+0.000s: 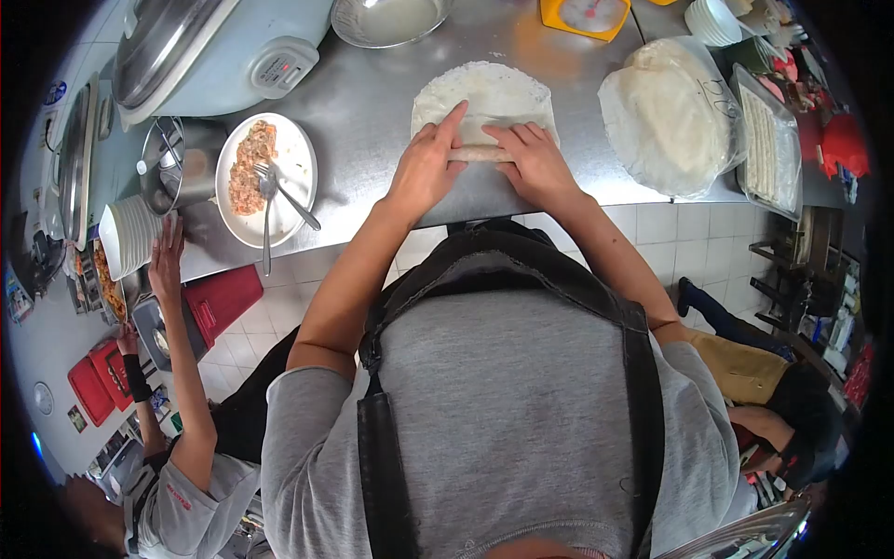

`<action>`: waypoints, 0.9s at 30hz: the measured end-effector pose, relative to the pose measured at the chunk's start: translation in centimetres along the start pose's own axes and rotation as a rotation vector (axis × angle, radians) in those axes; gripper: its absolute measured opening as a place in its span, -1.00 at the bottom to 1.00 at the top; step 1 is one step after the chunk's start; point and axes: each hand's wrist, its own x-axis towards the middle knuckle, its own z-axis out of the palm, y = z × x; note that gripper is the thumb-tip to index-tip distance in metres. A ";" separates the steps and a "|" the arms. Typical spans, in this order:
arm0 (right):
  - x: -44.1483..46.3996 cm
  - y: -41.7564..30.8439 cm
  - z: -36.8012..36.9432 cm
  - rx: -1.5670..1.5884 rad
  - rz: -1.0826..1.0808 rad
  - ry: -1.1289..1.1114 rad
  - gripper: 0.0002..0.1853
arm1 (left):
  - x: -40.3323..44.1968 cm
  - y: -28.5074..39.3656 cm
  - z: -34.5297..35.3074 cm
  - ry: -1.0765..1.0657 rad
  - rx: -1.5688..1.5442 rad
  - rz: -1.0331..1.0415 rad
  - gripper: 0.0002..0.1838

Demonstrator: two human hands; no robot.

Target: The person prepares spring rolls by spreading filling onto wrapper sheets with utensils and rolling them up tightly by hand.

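A thin, pale, round wrapper [482,86] lies on the steel counter, its near edge rolled into a narrow tube [480,153]. My left hand [426,170] grips the tube's left end, with the index finger stretched forward over the flat sheet. At the right end, my right hand [540,168] curls its fingers over the tube, thumb underneath. What is inside the roll is hidden. To the left, an oval white plate [300,154] holds minced filling [246,177], with a fork and a spoon [267,210] resting on it.
A plastic bag of pale wrappers [666,116] and a wrapped tray of white rolls [765,140] lie right. A metal bowl [389,23], yellow scale [587,17] and large cooker [214,56] stand behind. A co-worker's hand [166,256] touches stacked white dishes [126,238] at left.
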 end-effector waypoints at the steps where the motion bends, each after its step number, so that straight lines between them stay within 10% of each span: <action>1: 0.1 0.0 0.0 0.002 0.019 -0.009 -0.27 | 0.1 0.0 0.1 -0.012 0.001 -0.009 0.08; 27: -0.3 1.7 -0.8 0.119 0.006 -0.074 -0.24 | -1.1 -1.6 0.1 0.055 0.098 0.056 0.12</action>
